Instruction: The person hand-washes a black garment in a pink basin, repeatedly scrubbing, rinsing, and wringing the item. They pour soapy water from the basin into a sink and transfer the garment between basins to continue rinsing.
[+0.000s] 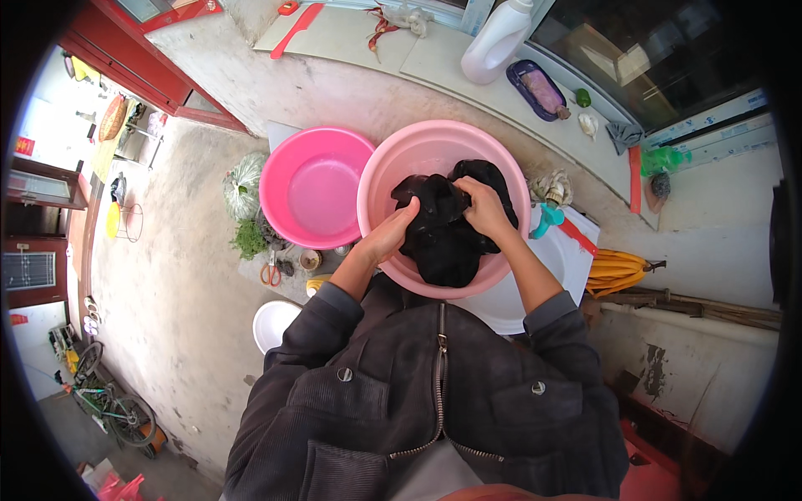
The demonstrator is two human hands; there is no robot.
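Observation:
A wet-looking black garment (446,253) lies bunched in the pale pink plastic basin (380,250) before me. My left hand (396,233) grips the cloth on its left side, thumb on top and the other fingers partly hidden. On the upper right, my right hand (481,205) pinches another part of the same cloth, its fingertips sunk in the folds. Left of this basin stands a bright pink basin (319,188) with nothing visible in it but its smooth bottom. Their rims meet or overlap.
A teal-handled tap (549,219) is at the right above a white sink (551,275). Orange-handled scissors (270,273), greens (248,240) and a plastic-wrapped bundle (244,186) sit left. The window ledge (432,59) carries a white detergent bottle (498,44) and a soap dish (536,91).

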